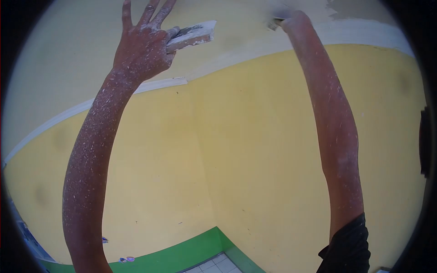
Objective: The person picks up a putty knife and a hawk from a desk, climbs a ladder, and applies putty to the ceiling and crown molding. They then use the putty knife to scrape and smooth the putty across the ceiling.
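My left hand point(144, 48), speckled with white material, is raised at the upper left. Its thumb and a finger grip a flat scraper blade point(193, 36) coated in white paste, while the other fingers spread upward. At the upper right, my right hand point(296, 22) is closed round a tool point(278, 19) held near the ceiling point(246, 27); motion blur hides much of the tool's shape. Beyond it, a grey patch point(359, 10) shows on the ceiling.
Yellow walls point(255, 136) meet in a corner, with white trim point(161, 84) along the top and a green band point(182, 250) at the bottom. Floor tiles point(216, 265) show low down. A dark object point(424, 142) is at the right edge.
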The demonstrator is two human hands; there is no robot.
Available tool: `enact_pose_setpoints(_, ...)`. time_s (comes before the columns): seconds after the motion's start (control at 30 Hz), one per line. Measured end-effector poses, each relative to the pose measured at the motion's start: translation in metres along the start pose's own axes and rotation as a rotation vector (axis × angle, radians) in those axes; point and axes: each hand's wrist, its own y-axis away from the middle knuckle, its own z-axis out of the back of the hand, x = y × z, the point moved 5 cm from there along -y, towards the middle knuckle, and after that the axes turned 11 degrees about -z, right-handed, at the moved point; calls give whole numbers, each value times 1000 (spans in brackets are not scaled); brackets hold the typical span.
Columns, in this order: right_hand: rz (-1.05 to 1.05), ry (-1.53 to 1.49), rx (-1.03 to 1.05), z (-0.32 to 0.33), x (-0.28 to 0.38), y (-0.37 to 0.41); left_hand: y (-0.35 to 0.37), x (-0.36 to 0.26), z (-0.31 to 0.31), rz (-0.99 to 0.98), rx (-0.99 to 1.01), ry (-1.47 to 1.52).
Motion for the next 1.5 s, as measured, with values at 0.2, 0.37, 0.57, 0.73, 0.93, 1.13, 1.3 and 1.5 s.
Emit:
enact_pose_setpoints(0.2, 289, -177, -45, 20, -3, 13, -6, -8, 7, -33, -44, 42)
enact_pose_setpoints(0.37, 96, 163, 130, -3, 8, 5, -5, -6, 9, -94, -101, 113)
enact_pose_setpoints(0.57, 40, 220, 130, 3, -12, -16, -4, -4, 12, -6, -23, 81)
enact_pose_setpoints(0.73, 166, 77, 34, 3, 41, 27, -7, -8, 5, -30, -43, 122)
enact_pose_setpoints(0.93, 54, -191, 77, 6, -34, -20, 14, -9, 16, 25, -26, 114)
enact_pose_setpoints(1.13, 15, -745, 191, -10, -12, -4, 8, -4, 5, 43, -97, 180)
enact_pose_setpoints(1.3, 143, -767, 184, -16, 2, 9, 8, -17, -5, 46, 34, 160)
enact_pose_setpoints(1.5, 299, -109, 46, 4, 40, 34, -9, -32, -5, 23, -12, 226)
